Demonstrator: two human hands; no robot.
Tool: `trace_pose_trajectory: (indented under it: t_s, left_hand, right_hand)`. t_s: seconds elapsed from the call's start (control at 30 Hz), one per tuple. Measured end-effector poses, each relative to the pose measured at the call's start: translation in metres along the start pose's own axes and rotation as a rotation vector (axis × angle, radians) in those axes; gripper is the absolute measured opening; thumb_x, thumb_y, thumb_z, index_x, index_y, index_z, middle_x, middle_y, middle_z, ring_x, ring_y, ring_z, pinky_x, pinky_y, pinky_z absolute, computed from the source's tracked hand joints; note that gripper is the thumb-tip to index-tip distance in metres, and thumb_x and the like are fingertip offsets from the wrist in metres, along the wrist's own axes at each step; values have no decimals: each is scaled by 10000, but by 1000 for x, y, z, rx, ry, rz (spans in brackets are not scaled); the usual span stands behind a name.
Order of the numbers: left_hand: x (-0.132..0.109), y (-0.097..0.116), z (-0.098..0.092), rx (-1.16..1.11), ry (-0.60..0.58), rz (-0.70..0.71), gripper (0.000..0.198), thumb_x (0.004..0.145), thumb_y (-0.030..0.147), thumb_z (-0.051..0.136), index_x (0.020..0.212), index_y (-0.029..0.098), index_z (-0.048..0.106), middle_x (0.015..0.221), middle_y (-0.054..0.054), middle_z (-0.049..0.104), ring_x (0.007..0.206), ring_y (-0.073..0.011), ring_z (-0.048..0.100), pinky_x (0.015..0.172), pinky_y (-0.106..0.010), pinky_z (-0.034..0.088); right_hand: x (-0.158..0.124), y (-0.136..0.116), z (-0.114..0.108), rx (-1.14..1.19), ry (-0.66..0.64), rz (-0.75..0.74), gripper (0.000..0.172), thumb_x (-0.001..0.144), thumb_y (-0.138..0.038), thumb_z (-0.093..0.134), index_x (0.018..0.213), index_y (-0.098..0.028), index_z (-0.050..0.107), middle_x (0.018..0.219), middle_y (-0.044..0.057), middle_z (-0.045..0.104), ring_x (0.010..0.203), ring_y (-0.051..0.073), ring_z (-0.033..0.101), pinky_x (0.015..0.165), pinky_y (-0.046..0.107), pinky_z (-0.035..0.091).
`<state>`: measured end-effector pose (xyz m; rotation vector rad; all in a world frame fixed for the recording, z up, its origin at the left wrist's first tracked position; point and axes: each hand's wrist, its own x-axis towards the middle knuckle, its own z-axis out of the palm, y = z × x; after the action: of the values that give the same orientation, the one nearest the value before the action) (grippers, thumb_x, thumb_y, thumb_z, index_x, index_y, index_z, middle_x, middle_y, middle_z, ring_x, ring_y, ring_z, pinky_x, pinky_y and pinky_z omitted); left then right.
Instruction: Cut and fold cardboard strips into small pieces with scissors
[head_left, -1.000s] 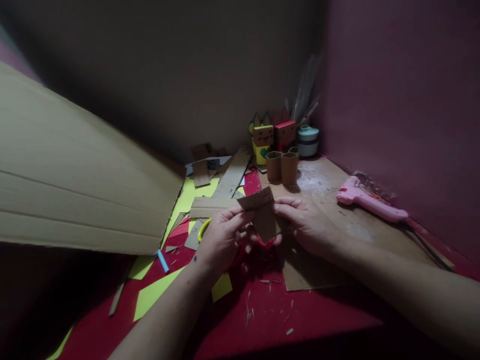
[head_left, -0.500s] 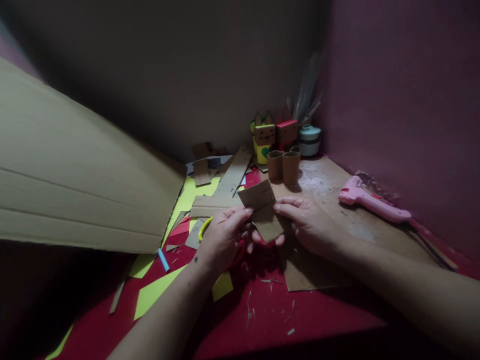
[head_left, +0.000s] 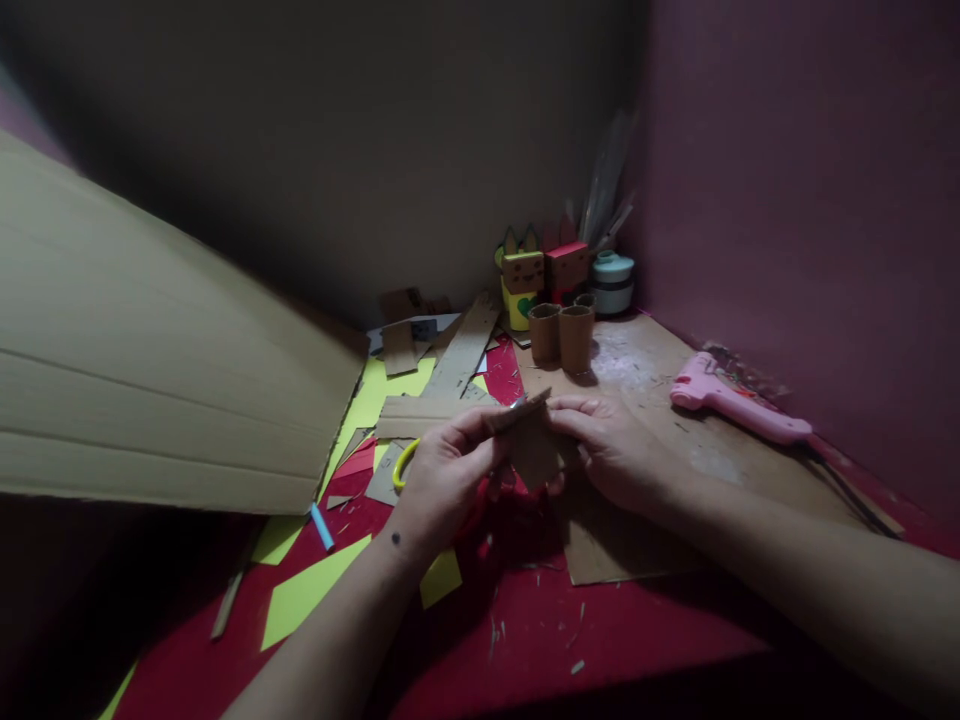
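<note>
A small piece of brown cardboard [head_left: 534, 450] is held up between both hands, its upper flap bent over along a crease. My left hand [head_left: 454, 465] pinches its left edge near the fold, thumb towards me. On the opposite edge, my right hand [head_left: 600, 440] grips it between thumb and fingers; some fingertips are hidden behind the cardboard. Beside my left hand lies a yellow scissor-like handle loop [head_left: 403, 466], its rest covered. Beneath my right hand is a flat cardboard sheet [head_left: 622, 545] on the red surface [head_left: 510, 640].
A pink glue gun [head_left: 739, 400] lies at right by the wall. Cardboard tubes [head_left: 576, 340], two box figures [head_left: 523, 285] and a lidded teal pot [head_left: 613, 285] stand behind. Scraps, yellow paper [head_left: 315, 590] and a blue stick [head_left: 322, 527] lie left, beside a large cardboard panel [head_left: 172, 370].
The upper flap of the cardboard piece has been folded over, so it now shows nearly edge-on. Both hands keep hold of the piece. The view has shifted slightly.
</note>
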<state>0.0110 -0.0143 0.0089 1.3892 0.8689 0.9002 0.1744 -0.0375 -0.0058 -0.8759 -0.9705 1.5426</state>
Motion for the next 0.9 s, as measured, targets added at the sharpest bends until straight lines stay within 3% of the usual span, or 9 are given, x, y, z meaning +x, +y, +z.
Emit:
trace_pose_trajectory:
  t_s: [0.17,0.33,0.5,0.67,0.9]
  left_hand:
    - [-4,8,2,306,-19,167,216,758,121,619,915,219,732,899,-30,710,825,-163,629,748,-263,497]
    - [-6,11,-3,442,-146,268,342,797,67,499,1048,200,690,1073,-55,651,1014,-190,586,882,-292,458]
    - [-6,10,-7,563,-202,335,500,756,6,427,1159,214,638,1132,-52,608,1055,-182,562,921,-286,422]
    - [-2,8,-11,552,-199,259,444,732,22,443,1018,232,710,1084,-31,611,1036,-187,566,884,-280,437]
    - [1,6,-12,484,-194,207,361,731,62,457,908,213,732,1060,-41,612,993,-194,581,878,-311,443]
  right_hand:
    - [3,5,-5,80,-39,3,59,756,-210,621,797,-182,652,604,3,628,473,120,581,431,240,495]
    - [5,1,-6,131,-71,41,83,706,-179,647,784,-151,643,646,23,642,519,143,612,461,276,533]
    - [7,-3,-6,169,-33,50,14,684,-139,613,695,-145,609,618,22,603,519,135,587,459,264,526]
    - [6,-4,-4,184,-32,64,99,680,-100,561,707,-151,642,689,47,625,604,143,589,460,233,528]
    - [6,-6,-6,268,-27,120,169,751,-163,481,777,-119,642,730,92,621,649,193,599,470,321,553]
